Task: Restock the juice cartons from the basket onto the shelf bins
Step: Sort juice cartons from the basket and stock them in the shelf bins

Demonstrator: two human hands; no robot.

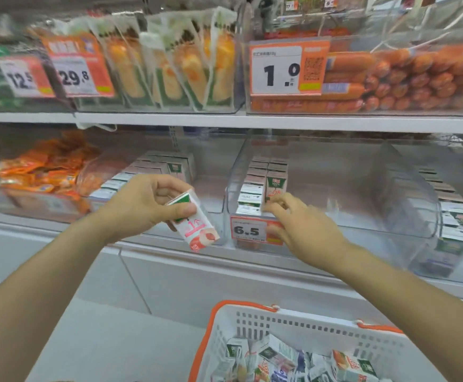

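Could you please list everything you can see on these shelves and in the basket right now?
Juice carton in hand: one, pink and white, green top, tilted, before lower shelf.
Middle clear bin: one, holds rows of white-topped cartons, 6.5 price tag on its front.
Left bin cartons: one row, count unclear.
Right bin cartons: one row, green and white.
Orange snack packets: a pile, lower shelf far left.
Sausages: many, orange-red, upper right bin, 1.0 tag.
Corn packs: several, yellow, upper shelf.
Basket: one, white with orange rim, bottom, holds mixed cartons.
Left hand: grips the carton.
Right hand: fingers at middle bin's front edge.
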